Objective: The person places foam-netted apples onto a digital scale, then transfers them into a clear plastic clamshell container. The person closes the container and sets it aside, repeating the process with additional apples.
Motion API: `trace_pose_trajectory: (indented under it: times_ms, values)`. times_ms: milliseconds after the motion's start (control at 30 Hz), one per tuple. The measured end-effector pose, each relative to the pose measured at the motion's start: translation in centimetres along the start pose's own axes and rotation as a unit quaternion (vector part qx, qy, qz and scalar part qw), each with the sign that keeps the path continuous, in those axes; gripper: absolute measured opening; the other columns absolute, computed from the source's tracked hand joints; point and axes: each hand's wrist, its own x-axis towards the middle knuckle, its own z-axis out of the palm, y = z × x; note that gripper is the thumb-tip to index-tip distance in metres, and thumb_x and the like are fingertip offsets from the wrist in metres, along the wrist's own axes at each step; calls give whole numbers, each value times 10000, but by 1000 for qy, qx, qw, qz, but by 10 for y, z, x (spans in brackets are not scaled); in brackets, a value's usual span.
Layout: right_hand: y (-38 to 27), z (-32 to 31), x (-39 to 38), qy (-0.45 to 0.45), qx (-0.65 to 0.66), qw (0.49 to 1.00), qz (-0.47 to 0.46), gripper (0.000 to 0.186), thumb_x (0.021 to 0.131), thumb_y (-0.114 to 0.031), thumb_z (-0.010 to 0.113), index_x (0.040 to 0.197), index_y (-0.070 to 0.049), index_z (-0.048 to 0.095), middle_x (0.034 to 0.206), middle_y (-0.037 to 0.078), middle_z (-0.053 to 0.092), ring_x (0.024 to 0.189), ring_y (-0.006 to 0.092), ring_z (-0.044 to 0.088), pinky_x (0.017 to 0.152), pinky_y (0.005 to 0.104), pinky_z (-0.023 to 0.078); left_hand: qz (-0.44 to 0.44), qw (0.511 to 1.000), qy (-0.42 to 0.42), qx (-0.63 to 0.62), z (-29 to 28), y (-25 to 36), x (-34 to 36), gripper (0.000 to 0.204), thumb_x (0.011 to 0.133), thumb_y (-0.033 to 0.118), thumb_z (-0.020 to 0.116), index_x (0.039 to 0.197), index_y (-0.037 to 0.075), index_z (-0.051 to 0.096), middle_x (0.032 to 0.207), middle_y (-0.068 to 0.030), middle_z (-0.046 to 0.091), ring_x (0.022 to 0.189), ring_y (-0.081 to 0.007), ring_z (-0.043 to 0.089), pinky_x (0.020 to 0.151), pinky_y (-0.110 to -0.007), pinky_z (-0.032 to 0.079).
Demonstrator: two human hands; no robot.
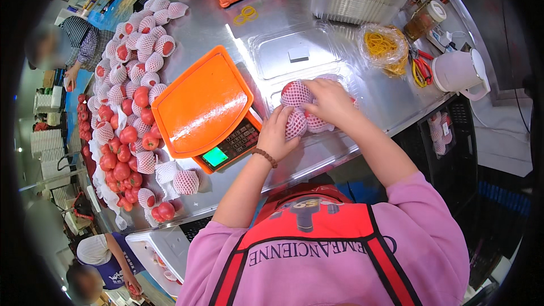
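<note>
1. A pink top (430,221) with loose sleeves pushed up above the elbows, leaving both forearms bare.
2. A red apron (317,221) over the top, with broad red straps edged in black running down across the chest.
3. A bracelet (264,157) of round brown beads on the left wrist.

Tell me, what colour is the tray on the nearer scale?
Orange; the tray shows best in the head view, left of both hands.
</note>
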Motion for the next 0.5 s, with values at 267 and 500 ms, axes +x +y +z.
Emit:
trace_pose_trajectory:
  times_ms: [267, 500]
  values:
    - [-8, 26, 42, -145, -27, 986, 79, 644, 654, -473, 738, 1116, -64, 552, 881, 165, 682, 877, 338, 644, 903, 452, 390, -4, 998, 55, -14, 5, 7, -3, 730, 643, 179, 770, 1299, 107, 457, 1271, -202, 478, 1151, -382, 492, 994, -455, 398]
    - [5, 34, 4, 40, 73, 989, -119, 632, 640, -285, 783, 1196, -132, 525, 1184, 100, 575, 1094, 301, 541, 964, 441, 370, -14, 997, 77, 3, 18, 24, -23, 746, 588, 187, 844, 1238, 66, 500, 1240, -197, 471, 1124, -382, 508, 944, -417, 458]
